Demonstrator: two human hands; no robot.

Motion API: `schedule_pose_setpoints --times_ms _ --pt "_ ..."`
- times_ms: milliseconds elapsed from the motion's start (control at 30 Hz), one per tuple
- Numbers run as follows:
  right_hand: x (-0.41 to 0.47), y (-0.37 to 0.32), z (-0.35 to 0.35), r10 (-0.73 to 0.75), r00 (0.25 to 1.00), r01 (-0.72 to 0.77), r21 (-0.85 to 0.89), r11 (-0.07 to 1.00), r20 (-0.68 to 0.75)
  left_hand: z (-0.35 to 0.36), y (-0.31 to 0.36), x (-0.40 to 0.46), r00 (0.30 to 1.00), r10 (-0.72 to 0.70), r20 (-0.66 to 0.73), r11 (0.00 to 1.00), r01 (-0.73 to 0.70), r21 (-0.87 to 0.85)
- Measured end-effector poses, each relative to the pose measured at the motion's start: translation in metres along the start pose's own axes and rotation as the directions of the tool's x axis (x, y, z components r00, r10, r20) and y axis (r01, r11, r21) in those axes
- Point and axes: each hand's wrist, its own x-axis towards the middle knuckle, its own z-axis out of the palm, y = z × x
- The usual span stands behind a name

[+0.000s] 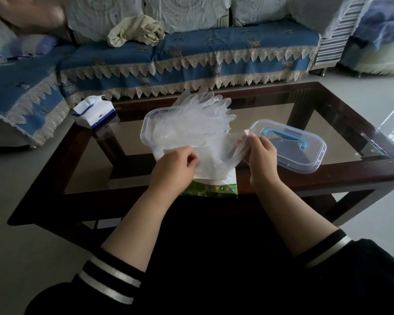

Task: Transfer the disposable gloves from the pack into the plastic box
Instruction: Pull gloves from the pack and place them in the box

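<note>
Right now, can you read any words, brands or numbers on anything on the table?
None legible.
Glove pack: small coloured icons and print on its green edge, too blurred to read.
Tissue pack: a small dark mark on its white top, too small to read.
Lid: no text visible.

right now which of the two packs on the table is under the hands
The green-edged glove pack at the table's near edge, with gloves spilling from it under both hands. The other, a blue-and-white tissue pack, sits untouched at the far left corner.
</note>
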Motion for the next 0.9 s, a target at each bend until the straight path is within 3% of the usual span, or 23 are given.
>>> schedule_pose_setpoints --times_ms 67,167,300,400,434,500,600,667,767,834,900 --pt "-0.001 -0.003 -0.002 0.032 0.999 -0.033 0.026 0.999 0.029 -0.007 0.031 0.000 0.982 0.098 -0.160 0.984 -0.120 -0.132" --pt "-0.001 -0.004 -0.005 0.085 0.996 -0.086 0.046 0.995 0.032 -0.013 0.068 0.018 0.964 0.224 -0.146 0.958 -0.245 -0.149" --pt "0.009 0.000 -0.010 0.154 0.988 -0.153 0.040 0.987 -0.026 -0.007 0.085 0.056 0.931 0.338 0.136 0.889 -0.364 0.277" --pt "0.020 0.007 -0.017 0.189 0.982 -0.187 -0.217 0.958 -0.012 0.001 0.094 0.072 0.887 0.345 0.307 0.790 -0.451 0.415" --pt "0.021 0.008 -0.019 0.198 0.979 -0.162 -0.417 0.894 0.045 0.004 0.096 0.076 0.878 0.325 0.351 0.803 -0.452 0.388" --pt "0.022 0.013 -0.023 0.246 0.944 0.012 -0.768 0.640 0.219 0.009 0.096 0.081 0.883 0.260 0.390 0.884 -0.380 0.271" --pt "0.012 0.015 -0.026 0.383 0.831 0.306 -0.906 0.293 0.404 0.016 0.098 0.084 0.889 0.237 0.392 0.930 -0.325 0.173" --pt "0.008 0.017 -0.026 0.417 0.769 0.422 -0.875 0.236 0.484 0.019 0.097 0.084 0.875 0.276 0.398 0.933 -0.343 0.108" --pt "0.014 0.021 -0.025 0.431 0.744 0.427 -0.859 0.282 0.511 0.024 0.096 0.081 0.868 0.353 0.349 0.925 -0.379 0.007" --pt "0.017 0.025 -0.023 0.440 0.719 0.480 -0.842 0.246 0.539 0.030 0.091 0.076 0.870 0.433 0.234 0.893 -0.450 0.019" --pt "0.014 0.026 -0.020 0.418 0.726 0.508 -0.835 0.211 0.547 0.038 0.084 0.070 0.822 0.562 0.089 0.820 -0.568 0.074"
